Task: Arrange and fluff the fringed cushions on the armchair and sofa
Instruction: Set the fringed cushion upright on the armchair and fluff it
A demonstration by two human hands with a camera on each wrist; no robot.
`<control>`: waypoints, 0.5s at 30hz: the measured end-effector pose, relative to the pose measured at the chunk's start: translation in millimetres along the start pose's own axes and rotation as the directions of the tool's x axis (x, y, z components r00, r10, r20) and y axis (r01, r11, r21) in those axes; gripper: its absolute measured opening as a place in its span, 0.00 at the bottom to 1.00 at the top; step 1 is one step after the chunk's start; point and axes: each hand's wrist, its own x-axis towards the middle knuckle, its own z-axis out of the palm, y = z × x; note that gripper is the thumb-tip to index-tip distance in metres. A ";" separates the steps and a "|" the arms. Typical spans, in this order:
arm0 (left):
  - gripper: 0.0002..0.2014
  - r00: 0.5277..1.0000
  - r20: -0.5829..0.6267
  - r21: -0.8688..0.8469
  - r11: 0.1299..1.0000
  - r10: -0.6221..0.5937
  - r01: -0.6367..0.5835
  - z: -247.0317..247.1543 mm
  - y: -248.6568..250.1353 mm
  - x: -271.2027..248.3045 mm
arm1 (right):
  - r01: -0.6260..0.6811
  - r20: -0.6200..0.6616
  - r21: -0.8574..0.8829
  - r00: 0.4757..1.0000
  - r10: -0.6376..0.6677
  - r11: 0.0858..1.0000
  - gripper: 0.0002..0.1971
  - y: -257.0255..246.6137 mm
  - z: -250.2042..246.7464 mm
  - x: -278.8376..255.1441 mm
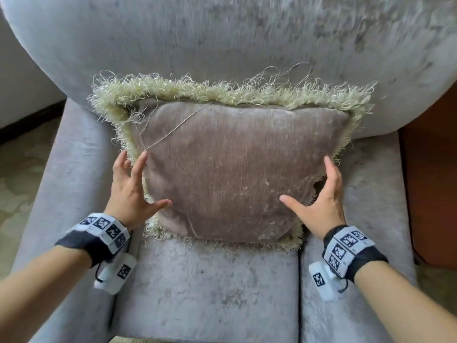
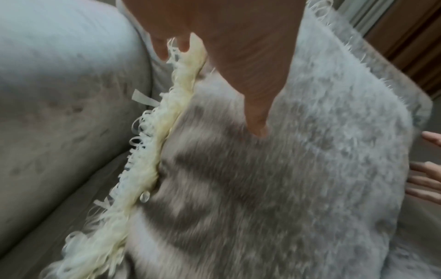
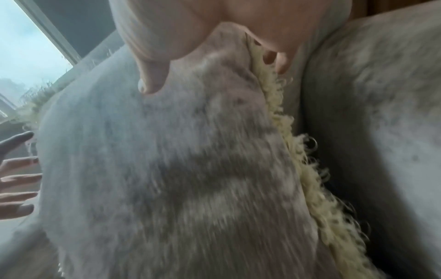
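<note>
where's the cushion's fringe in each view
Head: fringe rings the cushion, thickest along the top edge by the chair back.
Left wrist: a cream strip running diagonally down the cushion's left edge, under the left hand.
Right wrist: a cream strip down the cushion's right edge, under the right hand.
Shared landmark: the cushion's mauve face.

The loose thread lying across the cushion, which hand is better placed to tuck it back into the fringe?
Left. The loose thread ends beside the left hand's fingertips on the cushion; the right hand rests at the opposite edge.
</note>
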 end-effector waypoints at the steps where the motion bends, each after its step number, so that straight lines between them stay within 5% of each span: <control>1: 0.70 0.999 0.039 -0.017 1.000 0.000 0.001 -4.7 4.4 6.7 | -0.005 0.023 0.019 1.000 0.004 1.000 0.61 -4.5 -3.6 7.2; 6: 0.77 0.977 0.164 -0.148 0.976 -0.137 0.162 1.7 13.3 38.6 | -0.054 0.059 -0.008 0.997 0.054 0.999 0.66 -10.8 4.0 30.2; 15: 0.82 0.969 0.217 -0.204 0.965 -0.121 0.166 18.5 6.8 61.5 | -0.063 -0.033 0.128 0.997 0.068 0.990 0.70 -2.0 32.6 38.0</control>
